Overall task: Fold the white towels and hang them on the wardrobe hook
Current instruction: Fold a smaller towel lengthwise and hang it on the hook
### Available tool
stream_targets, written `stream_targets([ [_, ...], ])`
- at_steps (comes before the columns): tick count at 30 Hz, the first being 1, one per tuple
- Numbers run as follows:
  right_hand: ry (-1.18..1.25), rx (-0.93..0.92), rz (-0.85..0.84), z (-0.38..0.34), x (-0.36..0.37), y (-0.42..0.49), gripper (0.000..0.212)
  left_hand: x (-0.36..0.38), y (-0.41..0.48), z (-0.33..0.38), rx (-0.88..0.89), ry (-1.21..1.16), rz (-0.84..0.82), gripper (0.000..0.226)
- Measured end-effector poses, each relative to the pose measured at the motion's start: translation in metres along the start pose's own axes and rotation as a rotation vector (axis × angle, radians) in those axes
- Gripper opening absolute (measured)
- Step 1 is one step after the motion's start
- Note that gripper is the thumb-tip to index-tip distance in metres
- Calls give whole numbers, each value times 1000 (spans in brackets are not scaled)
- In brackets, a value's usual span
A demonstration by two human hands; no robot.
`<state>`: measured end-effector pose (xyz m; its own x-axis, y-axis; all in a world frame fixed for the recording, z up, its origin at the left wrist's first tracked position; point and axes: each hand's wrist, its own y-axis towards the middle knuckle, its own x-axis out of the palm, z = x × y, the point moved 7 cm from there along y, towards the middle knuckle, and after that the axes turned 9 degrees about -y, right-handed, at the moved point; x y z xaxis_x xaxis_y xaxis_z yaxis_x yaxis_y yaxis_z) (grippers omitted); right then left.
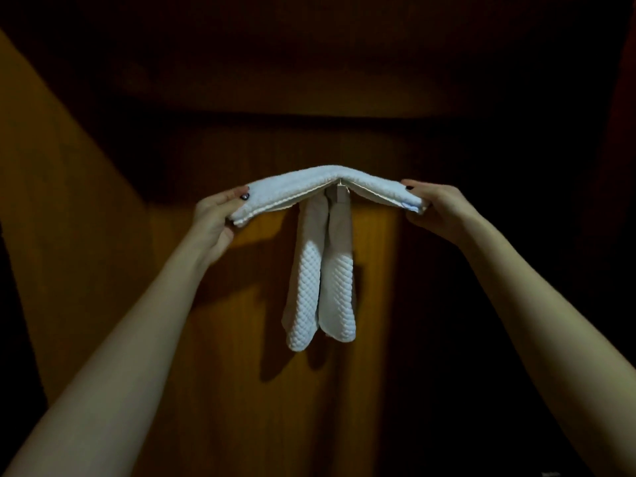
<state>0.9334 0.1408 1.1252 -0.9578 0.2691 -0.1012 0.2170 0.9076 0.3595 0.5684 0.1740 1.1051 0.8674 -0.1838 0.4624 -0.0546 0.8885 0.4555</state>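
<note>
Sagging at both ends from a peak at its middle, the towel (330,182) looks soft and light. It is a thick folded pad with no stiffness of its own, so it bends wherever it is propped. The peak sits at the hook (340,193) on the wardrobe (241,339), but cloth mostly hides the hook and I cannot tell whether it bears the weight. The left hand (215,216) pinches the left end, thumb on top and fingers beneath. The right hand (435,208) pinches the right end the same way, well apart from the left. A hung towel (320,287), waffle-textured, drapes below the hook in two lobes. The ends seem the right hold, since terry should not slip. The folded layers could splay if released unevenly, so both ends likely need lowering together.
</note>
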Motion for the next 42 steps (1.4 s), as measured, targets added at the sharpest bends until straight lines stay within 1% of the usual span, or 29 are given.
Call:
stream_targets([
  [3,-9,60,-77,28,10,-6,39,-4,-15,-34,-114,30,-63,27],
  [7,-8,129,-131,63,43,-22,42,7,-27,-62,-164,34,-94,34],
  [11,194,225,-208,84,89,-41,33,29,-42,-87,-193,8,-53,41],
  [14,267,250,-192,94,103,-42,31,48,-58,-103,-243,-63,-17,37],
  [17,157,255,-145,100,102,-42,36,57,-65,-114,-281,-121,-13,39],
  [21,23,200,-175,92,102,-50,44,60,-69,-111,-247,-44,-46,43],
  [23,-57,154,-198,89,101,-61,47,61,-74,-108,-230,26,-79,39],
  [25,-112,116,-181,90,95,-73,45,59,-79,-107,-211,144,-87,40],
  [27,-171,68,-125,91,84,-84,43,51,-84,-107,-129,362,-65,47],
  [29,-229,23,-77,90,73,-98,44,49,-97,-104,-27,550,-57,49],
  [31,-277,-6,-59,92,66,-111,48,47,-113,-103,62,677,-57,50],
  [33,-386,-41,-64,92,64,-123,53,46,-129,-98,136,786,-68,51],
  [35,-477,-72,-83,95,65,-136,57,41,-147,-96,176,882,-78,53],
  [39,-647,-122,-171,125,82,-172,57,17,-190,-110,160,1102,-76,55],
  [42,-752,-153,-335,167,104,-206,57,-18,-240,-129,50,1213,-57,57],
])
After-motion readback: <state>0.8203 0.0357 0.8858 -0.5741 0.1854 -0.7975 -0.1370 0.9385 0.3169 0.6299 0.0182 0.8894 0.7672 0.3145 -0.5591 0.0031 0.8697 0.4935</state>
